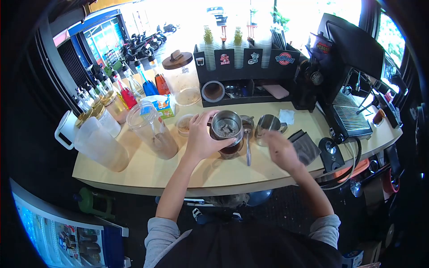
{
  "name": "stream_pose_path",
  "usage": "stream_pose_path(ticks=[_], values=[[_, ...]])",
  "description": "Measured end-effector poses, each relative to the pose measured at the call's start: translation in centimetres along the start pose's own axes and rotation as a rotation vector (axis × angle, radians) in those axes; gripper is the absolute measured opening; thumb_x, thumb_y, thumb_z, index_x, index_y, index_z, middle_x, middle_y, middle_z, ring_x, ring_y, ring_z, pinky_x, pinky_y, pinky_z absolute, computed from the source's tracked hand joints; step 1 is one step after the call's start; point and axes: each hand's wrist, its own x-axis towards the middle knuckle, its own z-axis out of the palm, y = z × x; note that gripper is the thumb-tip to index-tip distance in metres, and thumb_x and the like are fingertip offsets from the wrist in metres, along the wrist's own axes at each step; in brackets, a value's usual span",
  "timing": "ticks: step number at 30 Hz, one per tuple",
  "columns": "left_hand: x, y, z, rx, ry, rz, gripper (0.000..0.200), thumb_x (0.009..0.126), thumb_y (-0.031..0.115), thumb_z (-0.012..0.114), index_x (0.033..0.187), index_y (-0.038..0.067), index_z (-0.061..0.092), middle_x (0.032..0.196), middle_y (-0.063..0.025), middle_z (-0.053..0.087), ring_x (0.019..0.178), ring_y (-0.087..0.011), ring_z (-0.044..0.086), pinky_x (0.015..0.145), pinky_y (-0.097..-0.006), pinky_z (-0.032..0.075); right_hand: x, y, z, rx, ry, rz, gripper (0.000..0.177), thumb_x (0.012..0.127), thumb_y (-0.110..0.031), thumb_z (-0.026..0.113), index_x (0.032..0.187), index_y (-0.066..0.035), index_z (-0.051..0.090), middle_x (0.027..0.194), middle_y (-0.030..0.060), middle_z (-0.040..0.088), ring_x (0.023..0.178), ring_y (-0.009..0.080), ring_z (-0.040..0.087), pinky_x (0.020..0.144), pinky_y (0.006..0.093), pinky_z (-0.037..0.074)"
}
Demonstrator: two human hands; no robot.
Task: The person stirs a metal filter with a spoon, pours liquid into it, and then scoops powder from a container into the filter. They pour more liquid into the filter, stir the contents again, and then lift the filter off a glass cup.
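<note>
My left hand grips a metal drip coffee filter by its sides, thumb and fingers around it. Dark wet grounds and some foam show inside the filter. Below it, a glass with dark liquid is partly hidden. My right hand, smeared by motion, is just in front of a steel pitcher and overlaps its lower right side in this view. A spoon lies between the two, by a small metal strainer-like piece. Right of my right hand rests a dark folded cloth.
Clear plastic jars and a frosted pitcher crowd the left side. A black organizer with stacked cups stands at the back. The espresso machine and a small scale are at right, with a white napkin nearby.
</note>
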Motion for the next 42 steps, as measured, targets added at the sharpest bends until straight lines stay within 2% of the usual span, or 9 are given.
stream_pose_path(ticks=[4,8,11,13,16,23,29,32,42], values=[[-0.2,-0.2,0.4,-0.072,-0.008,-0.001,0.072,0.054,0.032,0.089,0.113,0.005,0.058,0.102,-0.0099,0.063,0.095,-0.0229,0.059,0.084,-0.0365,0.047,1.4,2.6,-2.7,-0.131,0.310,0.201,0.018,0.087,0.000,0.053,0.104,0.004,0.059,0.104,0.0201,0.063,0.097,0.0367,0.061,0.086,0.0432,0.048],[-0.5,0.0,0.6,-0.085,-0.023,-0.015,0.071,0.055,0.029,0.089,0.113,0.003,0.057,0.103,-0.0096,0.062,0.095,-0.0221,0.060,0.085,-0.0352,0.047,-0.2,6.7,-1.7,0.127,0.148,0.478,0.016,0.091,-0.005,0.054,0.102,0.005,0.057,0.097,0.0192,0.064,0.090,0.0358,0.063,0.082,0.0395,0.048],[-0.7,0.1,0.4,-0.094,-0.039,-0.028,0.072,0.055,0.028,0.089,0.114,0.002,0.056,0.104,-0.0093,0.062,0.095,-0.0214,0.060,0.085,-0.0347,0.047,-1.0,8.1,-0.4,0.272,0.119,0.590,0.015,0.095,-0.010,0.053,0.098,0.004,0.055,0.087,0.0146,0.063,0.084,0.0254,0.063,0.078,0.0327,0.048],[-0.7,-0.1,0.4,-0.093,-0.036,-0.030,0.072,0.055,0.027,0.089,0.114,0.003,0.056,0.104,-0.0092,0.062,0.095,-0.0210,0.060,0.085,-0.0346,0.047,-1.6,9.2,0.9,0.618,0.121,0.659,0.013,0.096,-0.011,0.053,0.093,0.002,0.054,0.081,0.0066,0.059,0.078,0.0136,0.058,0.074,0.0274,0.046],[-0.8,-0.4,0.5,-0.104,-0.027,-0.026,0.072,0.056,0.027,0.089,0.114,0.003,0.056,0.104,-0.0089,0.062,0.096,-0.0204,0.060,0.085,-0.0343,0.047,-2.0,9.2,1.1,0.708,0.140,0.589,0.011,0.097,-0.010,0.052,0.092,0.000,0.054,0.079,0.0009,0.055,0.075,0.0068,0.052,0.071,0.0241,0.044],[-0.7,-0.2,0.4,-0.167,-0.024,-0.079,0.072,0.054,0.036,0.088,0.111,0.006,0.056,0.101,-0.0093,0.062,0.099,-0.0269,0.059,0.094,-0.0424,0.041,0.9,7.0,-1.2,0.585,0.257,0.456,0.009,0.093,-0.009,0.056,0.091,-0.001,0.052,0.075,-0.0003,0.053,0.073,0.0065,0.041,0.068,0.0234,0.036],[-0.8,-0.6,0.7,-0.170,-0.015,-0.063,0.073,0.053,0.037,0.088,0.111,0.005,0.056,0.100,-0.0087,0.063,0.096,-0.0254,0.060,0.094,-0.0409,0.040,5.4,1.9,-5.6,0.304,0.159,0.319,0.011,0.090,-0.008,0.059,0.086,0.000,0.051,0.071,0.0040,0.050,0.071,0.0095,0.042,0.067,0.0255,0.038],[-0.7,-0.5,0.5,-0.136,-0.022,-0.041,0.073,0.054,0.032,0.089,0.112,0.002,0.058,0.102,-0.0104,0.063,0.095,-0.0221,0.061,0.085,-0.0349,0.047,7.4,1.0,-6.0,0.458,0.155,0.235,0.013,0.088,-0.008,0.061,0.085,-0.001,0.051,0.071,0.0043,0.051,0.070,0.0111,0.044,0.066,0.0264,0.038],[-0.8,-0.6,0.1,-0.093,-0.055,-0.056,0.080,0.051,0.038,0.090,0.115,0.001,0.058,0.107,-0.0117,0.063,0.097,-0.0229,0.061,0.088,-0.0357,0.046,12.6,-3.3,-6.2,0.393,0.018,0.074,0.020,0.085,-0.010,0.066,0.086,0.000,0.048,0.071,0.0069,0.049,0.065,0.0131,0.045,0.061,0.0281,0.039]])
